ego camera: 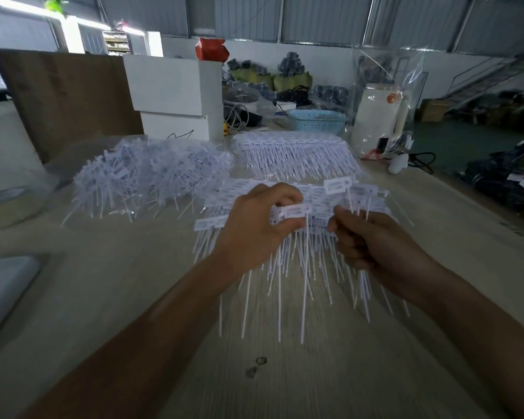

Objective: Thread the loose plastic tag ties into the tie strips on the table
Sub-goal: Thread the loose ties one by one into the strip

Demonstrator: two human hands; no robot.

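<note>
The left hand (254, 222) pinches the head end of a tie strip (291, 213) between curled fingers and thumb, holding it just above the table (134, 297). The right hand (372, 246), fingers curled, pinches thin white tails close beside the strip; whether it holds one loose tie or several cannot be told. One tag tie (337, 186) stands up just beyond the right hand, its label clear of the rest.

Beneath both hands lies a working batch of strips (285, 267), tails fanned toward the person. Farther back and to the right, a neat stack of strips (294, 152) appears finished. To the left sits a large tangled heap of loose ties (146, 176), resting on clear plastic. Judged from that heap, the greater part of the work remains.

Surroundings: white boxes (176, 95) and a brown board (64, 98) behind the heap, a blue basket (316, 120), a white jug (375, 116) in a clear bag, and a tape roll (10, 204) at the left edge. Nothing blocks the hands; the chief hindrance is likely the crowded tails, which could snag during threading.
</note>
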